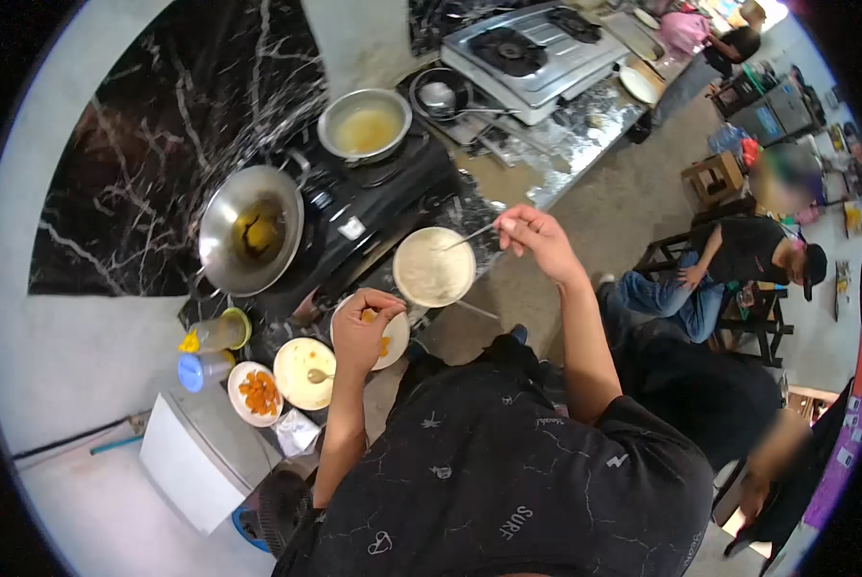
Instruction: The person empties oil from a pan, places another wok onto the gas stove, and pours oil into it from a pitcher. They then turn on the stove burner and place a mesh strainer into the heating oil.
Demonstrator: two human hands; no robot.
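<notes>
"So, from the head view, what are your hands doing?"

"My right hand (541, 246) has its fingers pinching the handle of a thin utensil (469, 237). It slants down from my fingertips into the white bowl (397, 279), and its lower end is in a thick, pale mixture (435, 269). My fingers are off to the right of the rim, apart from the bowl."

"And the left?"

"My left hand (356, 332) is over a pale plate (399, 338), thumb and fingers drawn together. I can't tell whether anything is between them. Orange pieces (385, 346) show on the plate, partly hidden by my hand."

"What else is on the desk?"

"Just beside that plate there's a cream-coloured dish (298, 358) with a spoon (317, 376) and smears in it, then a small plate (239, 404) holding more orange chunks (260, 392). Near them stand two jars, one with a yellow-green lid (240, 328), one with a blue lid (190, 372)."

"And on the stove (392, 197)?"

"A wok (221, 226) with yellowish liquid and something dark at its bottom, and a metal pot (333, 123) of cloudy yellow liquid."
</notes>
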